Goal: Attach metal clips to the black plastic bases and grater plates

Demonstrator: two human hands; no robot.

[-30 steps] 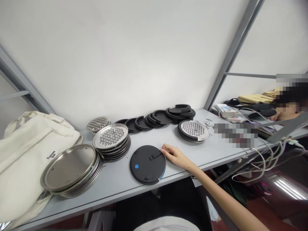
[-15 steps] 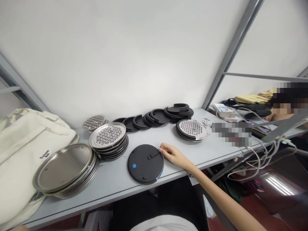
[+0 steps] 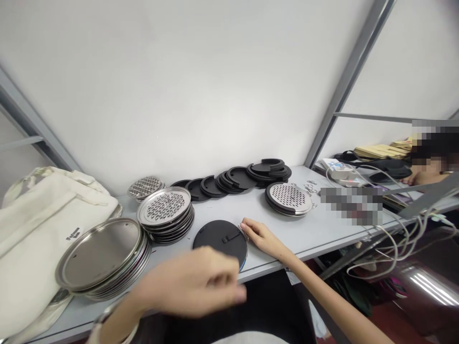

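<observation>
A black round disc with a slot and a small raised tab lies on the table near its front edge. At its right rim my right hand pinches a small metal ring, mostly hidden by the fingertips. My left hand, smeared by motion, hangs in front of the disc and covers its lower part; its fingers look curled, but what they hold, if anything, does not show. Left of the disc stand a stack of round metal graters and a stack of round metal plates.
Along the wall lies a row of black round holders. A perforated metal disc in a black holder sits right of my hands, beside loose metal rings. A cream bag is at the left. Cables hang at the right, near another person.
My left hand has come in from the lower left, over the front of the black disc. My right hand stays at the disc's right rim. The view has shifted slightly.
</observation>
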